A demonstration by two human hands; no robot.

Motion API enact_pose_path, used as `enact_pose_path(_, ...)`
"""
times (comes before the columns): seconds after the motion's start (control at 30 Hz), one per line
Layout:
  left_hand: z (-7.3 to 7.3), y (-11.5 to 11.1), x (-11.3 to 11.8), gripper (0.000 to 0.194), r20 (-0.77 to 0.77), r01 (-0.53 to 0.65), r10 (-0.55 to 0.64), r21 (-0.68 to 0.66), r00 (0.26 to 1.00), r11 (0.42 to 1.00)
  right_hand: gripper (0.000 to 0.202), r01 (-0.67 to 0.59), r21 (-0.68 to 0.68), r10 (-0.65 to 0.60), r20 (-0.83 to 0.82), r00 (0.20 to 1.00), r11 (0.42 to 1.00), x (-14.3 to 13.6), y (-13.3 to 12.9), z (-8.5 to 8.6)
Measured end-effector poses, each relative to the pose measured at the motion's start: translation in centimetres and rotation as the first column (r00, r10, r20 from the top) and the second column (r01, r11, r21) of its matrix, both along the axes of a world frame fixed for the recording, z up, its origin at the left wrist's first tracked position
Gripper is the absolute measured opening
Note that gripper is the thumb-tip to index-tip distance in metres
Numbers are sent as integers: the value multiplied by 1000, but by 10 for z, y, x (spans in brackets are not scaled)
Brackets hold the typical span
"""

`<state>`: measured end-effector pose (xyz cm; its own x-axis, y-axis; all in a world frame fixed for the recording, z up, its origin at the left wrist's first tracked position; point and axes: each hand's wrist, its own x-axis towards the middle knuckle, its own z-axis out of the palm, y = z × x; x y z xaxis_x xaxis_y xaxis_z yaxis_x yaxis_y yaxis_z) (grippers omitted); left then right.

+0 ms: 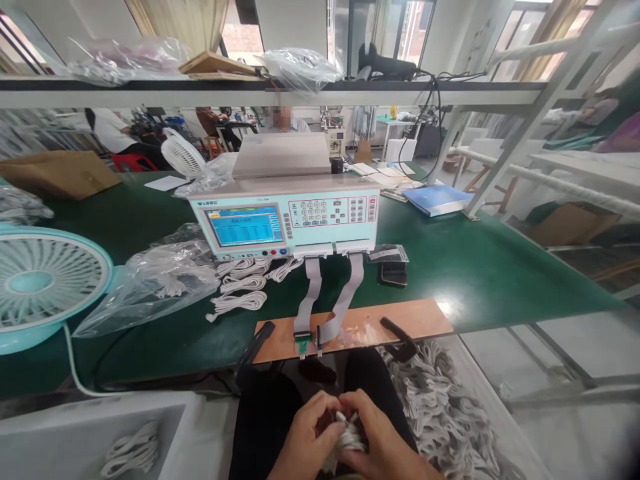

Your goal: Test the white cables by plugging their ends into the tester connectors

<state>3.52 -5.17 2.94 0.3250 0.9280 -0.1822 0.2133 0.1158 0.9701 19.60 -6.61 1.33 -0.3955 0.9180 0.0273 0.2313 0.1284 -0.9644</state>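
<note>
Low in the view, over the lap, a bundled white cable [352,437] is held between both hands. My left hand [315,430] is closed around its left side, thumb and fingers bent inward. My right hand [373,427] grips it from the right, fingertips meeting the left ones at the top. A small white cable end [341,417] sticks up between the thumbs; the lower part of the bundle is hidden by the palms. Ahead, a wooden board [420,320] at the table edge carries a green circuit board [303,346] joined to a grey ribbon cable [311,293].
A cable tester [325,233] with a lit screen stands on the green table [480,267]. Coiled cables [240,301] and a plastic bag [165,280] lie left of it, near a fan [45,283]. Black clamps [400,340] grip the board. Bins of cables [445,407] flank the lap.
</note>
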Motion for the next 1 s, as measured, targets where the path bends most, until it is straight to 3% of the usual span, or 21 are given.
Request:
enact_pose_path(0.03,-3,0,-1,3,80,-29,34,-69,996,997,57,13,-93,-20,-77,997,996,-1,0,0)
enact_pose_path(0.1,-8,-2,-2,12,224,-101,141,-183,964,978,45,5,-250,-72,-263,962,968,-3,1,-2)
enact_pose_path(0.17,-12,-4,-1,20,319,-181,256,-246,913,952,26,-43,-314,-88,-392,916,948,-6,3,-2)
enact_pose_path(0.2,-13,-5,0,23,342,-219,306,-268,888,938,26,-61,-315,-79,-412,908,947,-8,4,-1)
enact_pose_path(0.3,-17,-5,2,25,331,-334,435,-321,837,886,25,-70,-204,-1,-331,944,976,-15,8,6)
enact_pose_path(0.4,-25,0,1,22,293,-441,516,-287,805,850,17,-77,30,81,-173,982,997,-22,13,15)
enact_pose_path(0.5,-35,8,-1,20,293,-477,536,-251,792,842,13,-37,81,47,-135,990,996,-30,22,15)
enact_pose_path(0.63,-43,16,-3,19,295,-498,540,-209,789,842,27,172,-211,-228,-278,933,962,-43,44,-3)
enact_pose_path(0.77,-46,22,-7,21,290,-505,559,-243,777,828,34,198,-440,-367,-340,866,876,-55,64,-23)
enact_pose_path(0.87,-44,26,-12,26,299,-477,545,-274,783,835,35,226,-442,-395,-337,855,868,-59,71,-27)
enact_pose_path(1.0,-37,30,-18,28,249,-424,474,-232,844,876,35,268,-430,-426,-329,843,862,-61,72,-25)
